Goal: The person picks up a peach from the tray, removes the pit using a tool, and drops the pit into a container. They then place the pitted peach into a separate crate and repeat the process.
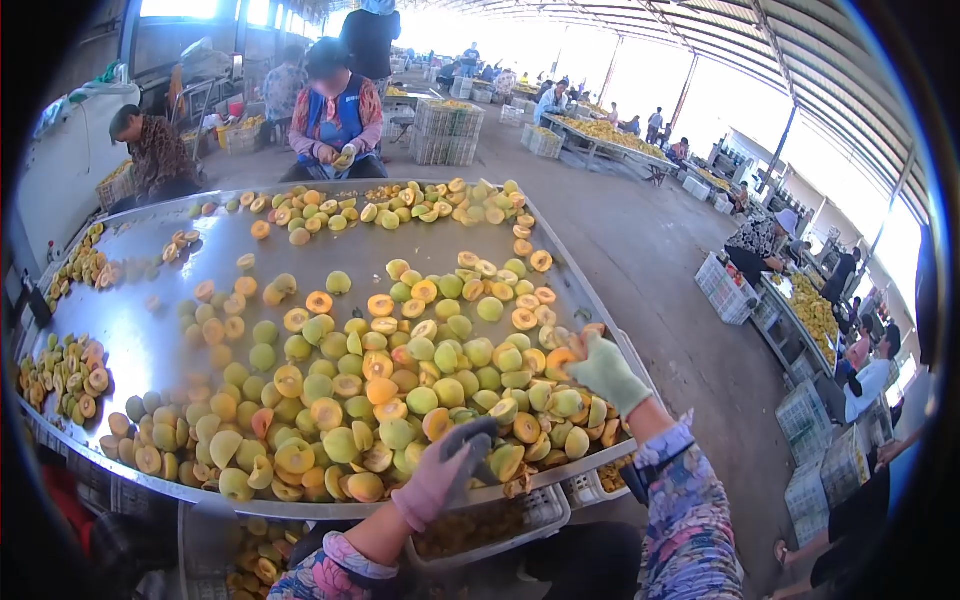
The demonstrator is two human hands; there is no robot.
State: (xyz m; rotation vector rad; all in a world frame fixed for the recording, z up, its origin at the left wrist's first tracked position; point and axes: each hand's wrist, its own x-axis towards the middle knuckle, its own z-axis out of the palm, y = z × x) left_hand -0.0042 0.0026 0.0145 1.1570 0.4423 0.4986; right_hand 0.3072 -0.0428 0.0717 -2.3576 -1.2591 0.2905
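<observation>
Halved yellow-green and orange stone fruit, like peaches or apricots [396,433], lie heaped on a metal table [330,262], many with the cut side up. My left hand [447,472], in a pink and grey glove, is over the near edge of the heap; its fingers are blurred, and what they hold, if anything, does not show. At the right edge of the table is my right hand [608,372] in a pale green glove. Its fingers are bent around an orange fruit half [560,362], just above other halves.
Below the near edge stands a white plastic crate [490,530], with fruit pieces in another crate [258,560] at lower left. Across the table a person in a blue vest [338,115] handles fruit. Other fruit-covered tables [805,310] and stacked crates [447,132] stand beyond.
</observation>
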